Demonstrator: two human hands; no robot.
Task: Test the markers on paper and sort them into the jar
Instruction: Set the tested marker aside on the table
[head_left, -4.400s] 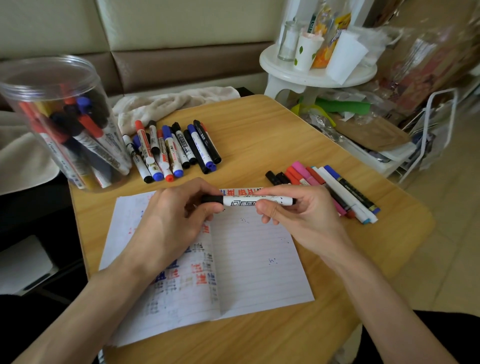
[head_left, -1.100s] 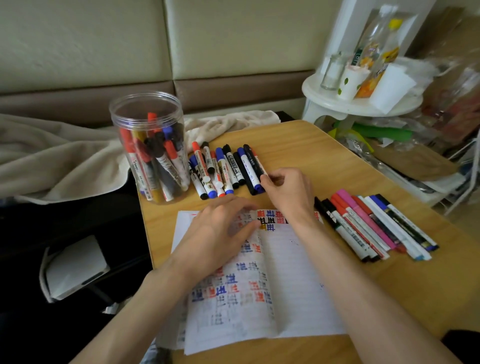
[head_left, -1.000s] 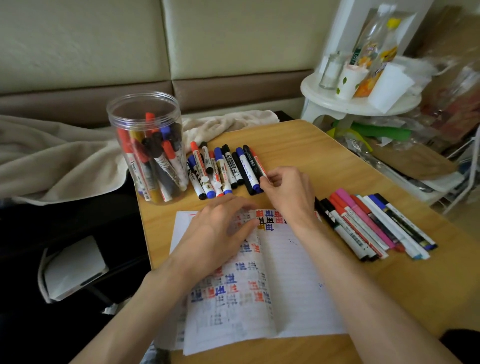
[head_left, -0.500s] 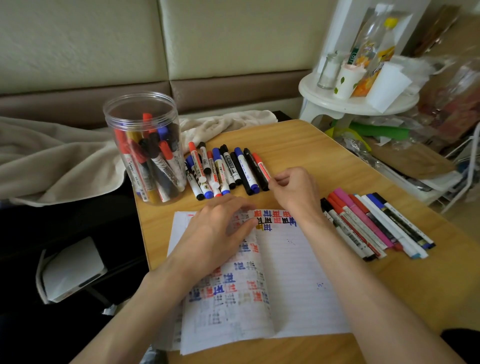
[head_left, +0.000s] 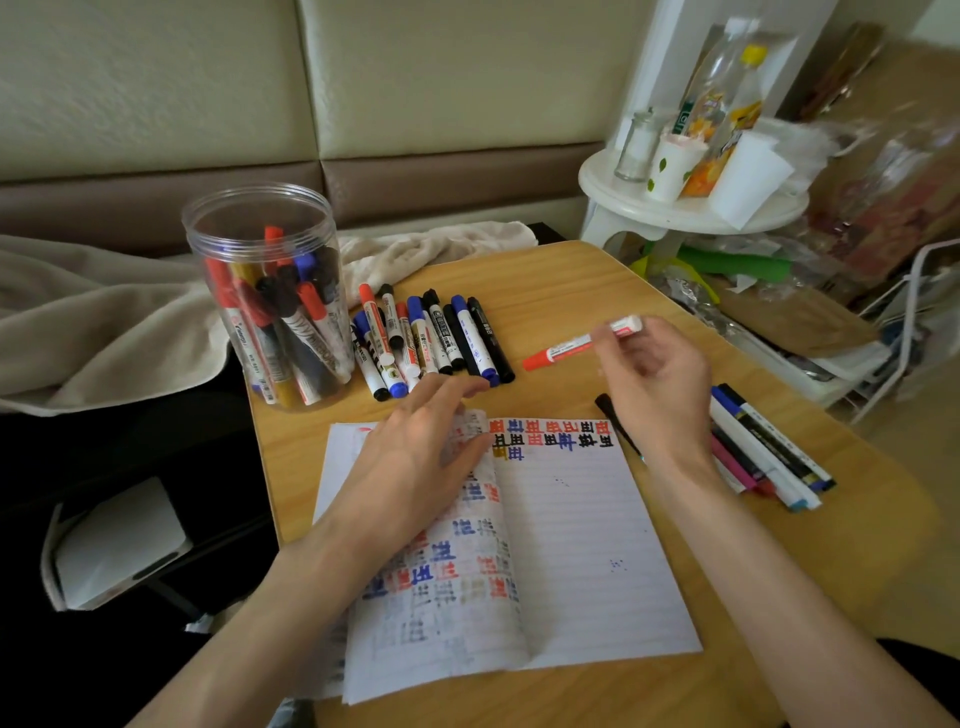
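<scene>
My right hand pinches a red-capped marker and holds it nearly level above the table, cap pointing left. My left hand lies flat with straight fingers on the left page of the open lined notebook, which carries rows of red, blue and black test marks. A clear plastic jar at the back left stands open with several markers inside. A row of markers lies beside the jar. Another group of markers lies to the right of my right hand.
The wooden table ends close on the left and right. A beige blanket lies on the sofa behind the jar. A white stool with bottles and cups stands at the back right, with clutter and a white rack beyond.
My right hand has lifted a red-capped marker from the row beside the jar and drawn it to the right. My left hand has stayed on the notebook.
</scene>
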